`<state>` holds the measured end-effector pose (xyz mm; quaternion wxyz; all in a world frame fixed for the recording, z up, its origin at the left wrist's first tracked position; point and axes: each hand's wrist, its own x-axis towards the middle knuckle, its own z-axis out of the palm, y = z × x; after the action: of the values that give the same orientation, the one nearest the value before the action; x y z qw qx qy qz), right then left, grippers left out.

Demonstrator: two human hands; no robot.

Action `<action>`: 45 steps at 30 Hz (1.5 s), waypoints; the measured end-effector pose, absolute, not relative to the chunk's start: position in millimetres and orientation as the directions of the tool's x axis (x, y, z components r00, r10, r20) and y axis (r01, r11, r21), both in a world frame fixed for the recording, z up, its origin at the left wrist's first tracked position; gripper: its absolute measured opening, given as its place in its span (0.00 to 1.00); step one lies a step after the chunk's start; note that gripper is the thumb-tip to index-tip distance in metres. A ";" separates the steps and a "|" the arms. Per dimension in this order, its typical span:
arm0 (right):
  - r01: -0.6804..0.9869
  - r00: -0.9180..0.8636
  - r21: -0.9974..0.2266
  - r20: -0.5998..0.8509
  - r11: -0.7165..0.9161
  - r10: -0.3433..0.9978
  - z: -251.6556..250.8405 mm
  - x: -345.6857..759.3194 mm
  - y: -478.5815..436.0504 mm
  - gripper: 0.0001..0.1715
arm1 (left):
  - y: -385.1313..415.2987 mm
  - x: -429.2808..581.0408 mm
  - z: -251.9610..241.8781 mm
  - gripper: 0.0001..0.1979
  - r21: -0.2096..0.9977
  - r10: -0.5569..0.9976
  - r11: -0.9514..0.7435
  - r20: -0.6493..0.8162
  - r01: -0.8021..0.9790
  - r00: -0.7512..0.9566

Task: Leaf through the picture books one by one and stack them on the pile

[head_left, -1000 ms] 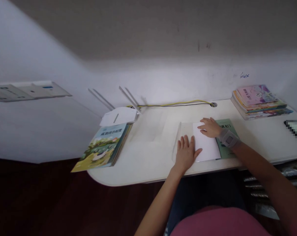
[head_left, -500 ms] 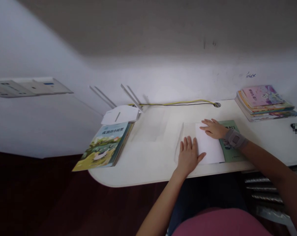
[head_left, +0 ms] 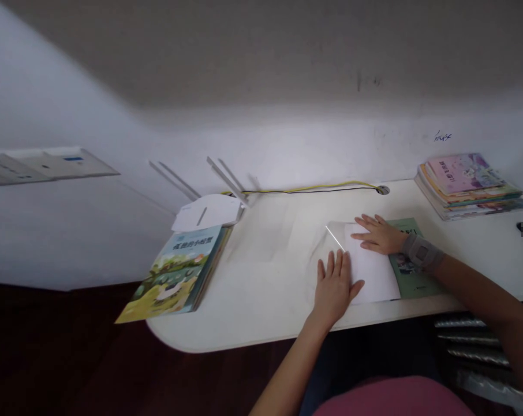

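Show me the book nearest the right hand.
The green-covered book, partly under the right hand; the pink-topped stack and the stack beside the router lie farther off.

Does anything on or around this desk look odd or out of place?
Yes: the left-hand book pile juts past the rounded end of the desk, so it looks carelessly placed. A dark blue scribble also marks the pale wall.

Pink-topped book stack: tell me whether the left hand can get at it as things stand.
Probably not directly: the right hand and its grey wristband lie between the left hand and the pink-topped book stack; reaching over might work.
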<state>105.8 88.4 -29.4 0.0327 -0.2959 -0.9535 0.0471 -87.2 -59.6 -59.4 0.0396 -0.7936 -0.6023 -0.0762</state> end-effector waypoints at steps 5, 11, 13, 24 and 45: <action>0.624 -0.780 0.020 -0.050 0.781 0.624 -29.2 84.9 94.8 0.31 | -59.7 -87.6 -61.5 0.40 0.055 0.956 -0.242 0.187 0.969 0.228; 0.641 -0.765 0.047 -0.050 0.766 0.642 -29.3 75.2 95.3 0.32 | -58.9 -89.0 -64.5 0.41 0.064 0.949 -0.255 0.206 0.965 0.237; 0.642 -0.764 0.044 -0.054 0.765 0.643 -28.5 73.6 95.1 0.33 | -58.5 -89.6 -65.8 0.41 0.061 0.946 -0.258 0.217 0.964 0.240; 0.705 -0.687 0.032 -0.216 0.708 0.694 -17.6 61.3 99.4 0.38 | -56.1 -88.9 -65.4 0.37 0.023 0.948 -0.258 0.199 0.966 0.249; 0.696 -0.626 -0.315 0.174 0.646 0.760 -42.5 131.0 -16.3 0.46 | -60.1 -120.3 -65.0 0.35 0.325 0.956 -0.153 0.287 0.933 0.056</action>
<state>131.0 -16.3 -42.5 0.1469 -0.4065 -0.8951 0.1095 -120.3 -60.1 -65.0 -0.0260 -0.7263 -0.6504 -0.2212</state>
